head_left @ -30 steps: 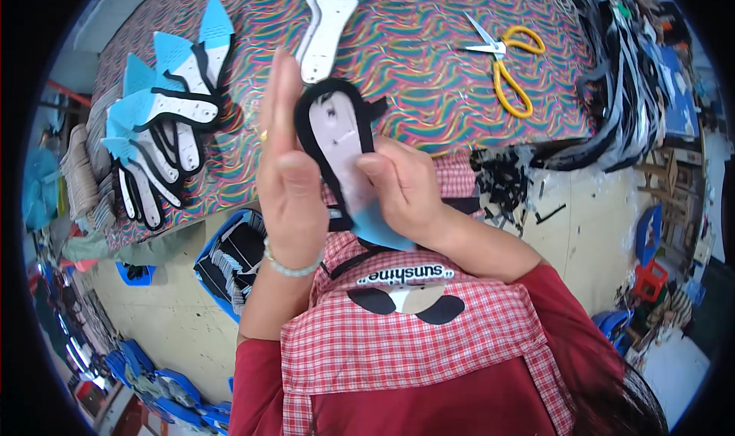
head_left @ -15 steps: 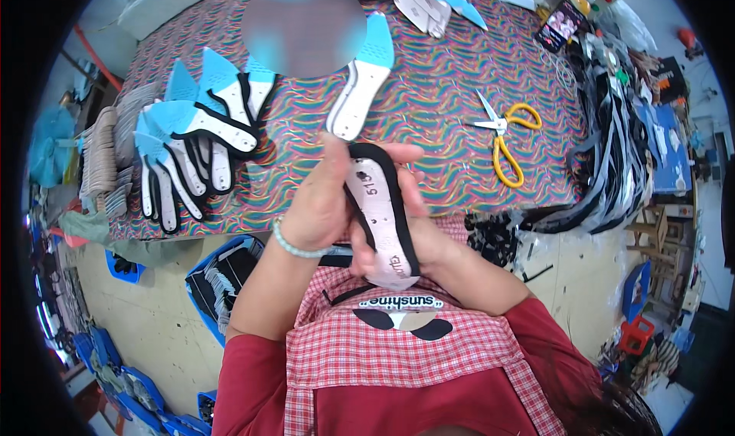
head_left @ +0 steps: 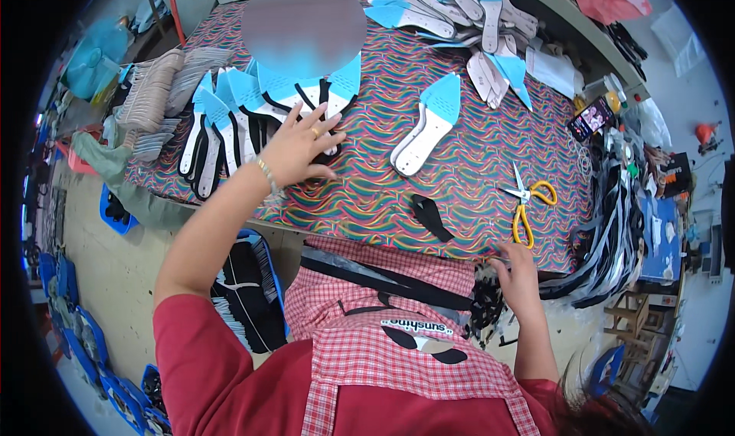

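My left hand [head_left: 305,146] is spread, fingers apart and holding nothing, over the near right end of a row of blue-and-white insoles [head_left: 235,141] edged with black strip. Its fingertips lie at the insole tips; I cannot tell whether they touch. My right hand [head_left: 518,279] hovers at the table's front edge, thumb and fingers apart, just below the yellow-handled scissors [head_left: 523,196], whose blades are spread. Between the hands lies a short folded black strip [head_left: 431,218]. Beyond it sits a small stack of insoles [head_left: 426,136] with plain edges.
More insoles [head_left: 490,15] are heaped at the far right. A phone [head_left: 591,120] and hanging black and grey strips [head_left: 612,222] line the right edge. Beige pieces [head_left: 151,91] stand stacked at left. A blue crate [head_left: 256,290] is below the table, and a long black strip [head_left: 383,277] crosses my lap.
The black-edged insole has left both hands. My left hand has moved to the row at left, my right towards the scissors. The view has shifted, and the folded black strip now shows.
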A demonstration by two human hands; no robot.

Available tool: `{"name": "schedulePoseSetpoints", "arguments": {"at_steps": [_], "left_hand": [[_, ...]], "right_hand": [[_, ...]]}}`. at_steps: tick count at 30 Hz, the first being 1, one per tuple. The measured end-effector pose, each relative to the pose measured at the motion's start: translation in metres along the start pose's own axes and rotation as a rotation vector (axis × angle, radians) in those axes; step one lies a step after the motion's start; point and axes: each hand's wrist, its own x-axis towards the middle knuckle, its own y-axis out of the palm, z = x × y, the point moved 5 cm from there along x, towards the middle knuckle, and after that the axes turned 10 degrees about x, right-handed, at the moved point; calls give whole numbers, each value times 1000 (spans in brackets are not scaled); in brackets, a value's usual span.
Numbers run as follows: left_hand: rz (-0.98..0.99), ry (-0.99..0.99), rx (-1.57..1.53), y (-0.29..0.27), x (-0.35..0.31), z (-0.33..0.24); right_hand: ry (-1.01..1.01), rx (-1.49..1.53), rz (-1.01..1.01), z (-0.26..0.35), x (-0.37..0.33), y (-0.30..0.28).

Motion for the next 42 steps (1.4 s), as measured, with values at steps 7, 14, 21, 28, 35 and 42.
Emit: {"name": "schedulePoseSetpoints", "arguments": {"at_steps": [7, 14, 21, 28, 35, 42], "left_hand": [[-689, -434, -258, -17, -44, 8], [-644, -996, -464, 35, -127, 77], [-702, -903, -566, 23, -95, 48], [-598, -745, -829, 8, -108, -4], [-884, -936, -1098, 12, -119, 27], [-661, -618, -2140, -21, -68, -58]], "right_hand": [[-404, 51, -105, 101, 108, 77], [-499, 295, 93, 197, 195, 139], [-311, 149, 23, 217, 233, 206], [-217, 417, 203, 167, 189, 156], [-10, 845, -1, 143, 184, 136], [-270, 739, 49, 217, 136, 139]]}}
